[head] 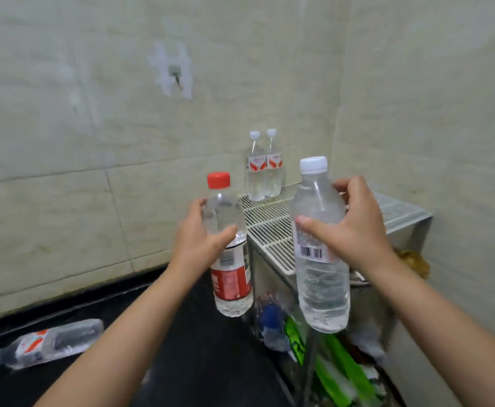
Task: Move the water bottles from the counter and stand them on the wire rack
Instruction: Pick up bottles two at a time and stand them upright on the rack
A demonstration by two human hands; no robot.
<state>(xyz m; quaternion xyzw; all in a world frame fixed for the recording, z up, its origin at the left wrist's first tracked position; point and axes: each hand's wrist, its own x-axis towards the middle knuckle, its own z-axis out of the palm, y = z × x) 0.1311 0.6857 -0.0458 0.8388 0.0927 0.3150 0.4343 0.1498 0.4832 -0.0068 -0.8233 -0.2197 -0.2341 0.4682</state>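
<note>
One bottle (43,343) lies flat on the table (181,362), far left. Left hand (199,239) grip wraps the red-cap bottle (230,259) upright, midair. Right hand (355,227) grip holds the white-cap bottle (321,277), seemingly above the wire rack (269,227) edge. Two bottles (265,168) stand at the rack's back.

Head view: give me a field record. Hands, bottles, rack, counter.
left hand: left hand grips clear plastic bottle with red cap and red label, upright, in the air
right hand: right hand grips clear plastic bottle with white cap and barcode label, upright, in the air
rack: white wire rack bears two white-capped bottles, standing at its back corner
counter: black counter has one clear bottle lying on its side
</note>
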